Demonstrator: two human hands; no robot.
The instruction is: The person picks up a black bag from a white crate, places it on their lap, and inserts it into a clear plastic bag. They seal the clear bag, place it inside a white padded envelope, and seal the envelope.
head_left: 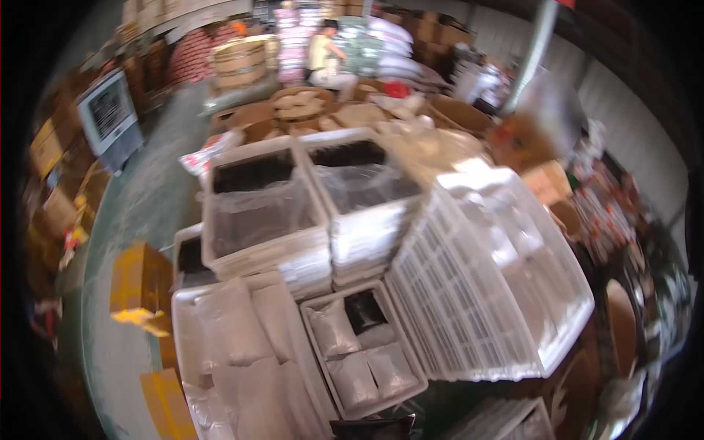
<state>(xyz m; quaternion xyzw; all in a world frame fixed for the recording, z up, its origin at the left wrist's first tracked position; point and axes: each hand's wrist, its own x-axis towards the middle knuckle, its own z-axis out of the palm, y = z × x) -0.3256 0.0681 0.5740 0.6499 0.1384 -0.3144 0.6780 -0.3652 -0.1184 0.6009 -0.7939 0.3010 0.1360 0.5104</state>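
Neither of my hands shows in the head view. Closest to me, a white plastic crate is filled with plump, pale plastic packets. To its right sits a smaller white crate with several clear packets and one dark packet. A dark, shiny-edged thing pokes in at the bottom edge, its lower part cut off. Further right rises a tall stack of white crates, the top one holding clear packets.
Two crate stacks behind hold dark contents under clear film. Taped cardboard boxes stand left, beside a green-grey floor aisle and an air cooler. A person is among sacks at the back. Round baskets lie beyond the crates.
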